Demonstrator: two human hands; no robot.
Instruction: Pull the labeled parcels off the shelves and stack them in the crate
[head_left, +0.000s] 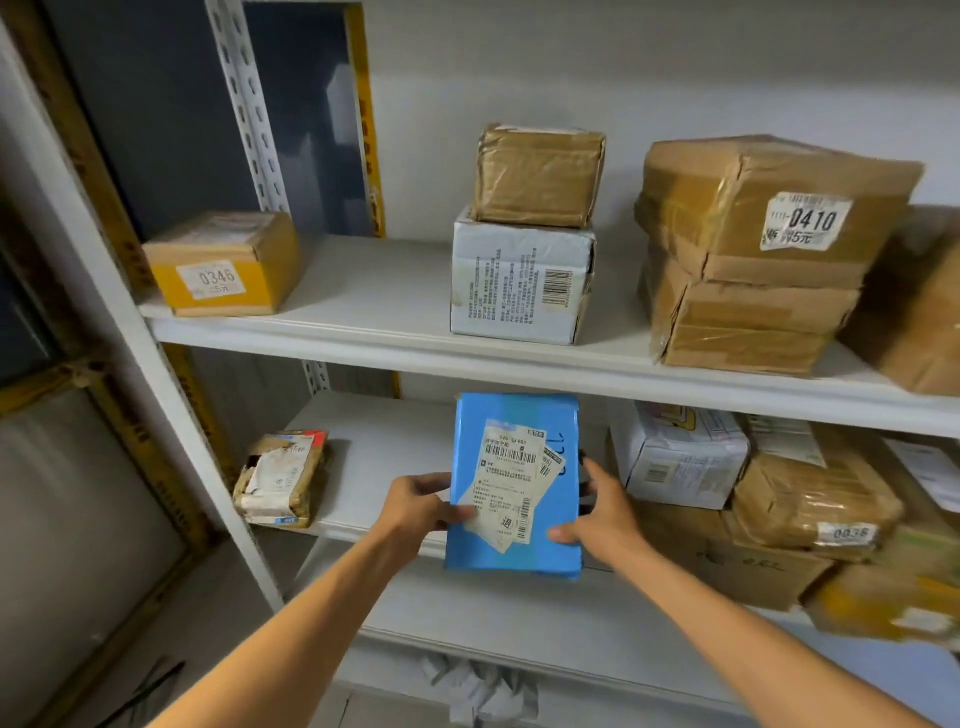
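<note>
A flat blue parcel (511, 415) with white shipping labels is held upright in front of the lower shelf (363, 467). My left hand (423, 506) grips its left edge, thumb on the label. My right hand (605, 512) grips its right edge, thumb on the blue front. On the upper shelf (389, 291) stand a yellow-taped box marked 0346 (223, 265), a white box (519, 286) with a brown box (537, 174) on top, and a taped brown stack marked 0410 (753, 249). No crate is in view.
A small torn parcel (283, 478) lies at the left of the lower shelf. A white box (675, 457) and several brown boxes (810, 504) crowd its right side. A white perforated upright (182, 415) frames the left. Crumpled paper (478, 686) lies below.
</note>
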